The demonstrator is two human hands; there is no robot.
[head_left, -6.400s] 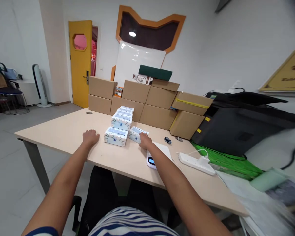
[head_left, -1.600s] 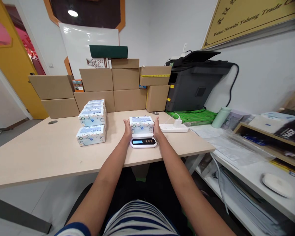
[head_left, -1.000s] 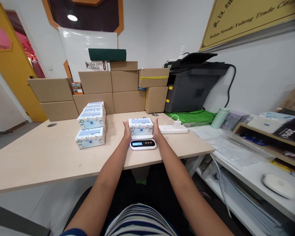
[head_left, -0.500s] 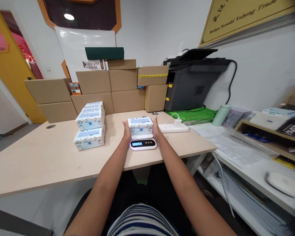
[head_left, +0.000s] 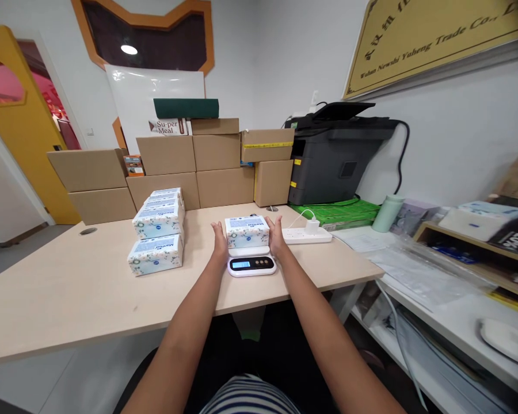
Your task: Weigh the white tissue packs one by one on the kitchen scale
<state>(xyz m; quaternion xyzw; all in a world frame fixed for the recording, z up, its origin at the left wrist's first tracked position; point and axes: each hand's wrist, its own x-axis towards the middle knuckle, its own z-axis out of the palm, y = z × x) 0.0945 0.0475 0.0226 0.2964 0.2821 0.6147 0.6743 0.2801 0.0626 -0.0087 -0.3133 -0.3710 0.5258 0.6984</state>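
A white tissue pack (head_left: 247, 231) with blue print rests on a small white digital scale (head_left: 251, 265) whose display is lit. My left hand (head_left: 219, 238) stands flat at the pack's left end and my right hand (head_left: 277, 236) at its right end. Both hands have straight fingers and their palms face the pack. Whether the palms press on it or only flank it is unclear. Left of the scale, several more tissue packs (head_left: 157, 220) stand stacked in a row on the beige table (head_left: 90, 287).
Cardboard boxes (head_left: 216, 167) line the table's back edge, with a black printer (head_left: 336, 158) to their right. A white power strip (head_left: 306, 233) lies just right of the scale. A side desk (head_left: 435, 293) on the right holds papers, a green cup (head_left: 386, 213) and a shelf.
Over the last second and a half my hands have stayed at the ends of the pack on the scale; only the view tilted slightly. Earlier they were by the stacked packs at the left.
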